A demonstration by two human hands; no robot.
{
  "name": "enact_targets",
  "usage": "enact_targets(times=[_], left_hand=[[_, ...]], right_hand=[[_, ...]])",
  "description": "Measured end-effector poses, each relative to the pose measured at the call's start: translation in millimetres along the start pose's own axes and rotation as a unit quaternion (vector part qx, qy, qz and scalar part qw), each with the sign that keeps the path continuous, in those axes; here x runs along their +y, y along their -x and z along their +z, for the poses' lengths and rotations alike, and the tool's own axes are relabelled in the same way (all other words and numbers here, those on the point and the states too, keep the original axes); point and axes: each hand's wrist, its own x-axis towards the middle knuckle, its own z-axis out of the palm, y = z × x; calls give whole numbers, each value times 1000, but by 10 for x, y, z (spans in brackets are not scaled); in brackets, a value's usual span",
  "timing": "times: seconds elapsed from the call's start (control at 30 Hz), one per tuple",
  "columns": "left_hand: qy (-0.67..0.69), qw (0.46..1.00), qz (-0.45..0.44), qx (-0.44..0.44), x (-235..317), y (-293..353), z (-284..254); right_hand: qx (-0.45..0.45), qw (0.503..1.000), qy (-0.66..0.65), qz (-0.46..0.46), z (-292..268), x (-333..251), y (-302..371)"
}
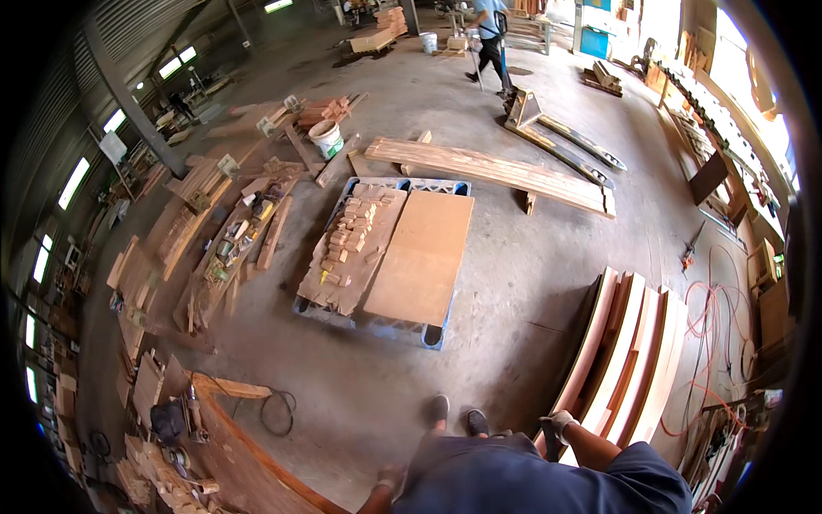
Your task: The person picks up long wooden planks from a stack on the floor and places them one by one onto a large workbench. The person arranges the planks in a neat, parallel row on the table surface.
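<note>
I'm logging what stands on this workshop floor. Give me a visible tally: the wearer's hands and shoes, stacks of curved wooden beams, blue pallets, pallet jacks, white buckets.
Hands, left hand and right hand: 2
Shoes, left shoe and right shoe: 2
Stack of curved wooden beams: 1
Blue pallet: 1
Pallet jack: 1
Buckets, near white bucket and far white bucket: 2
Total: 9

Lie side by side as long wooden beams [634, 349], pale on top, reddish-brown in the gaps. Run lengthwise forward on the person's right, with the support hidden from view.
</note>
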Motion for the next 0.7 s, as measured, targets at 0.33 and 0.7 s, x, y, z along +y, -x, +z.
enact_targets(times=[0.33,0.7], left_hand=[[-278,946,145,-80,-731,-1881,-899],[354,911,-141,-157,-155,-2796,-2267]], right_hand=[[33,897,375,-231,851,839,283],[132,934,-294,153,1657,773,1345]])
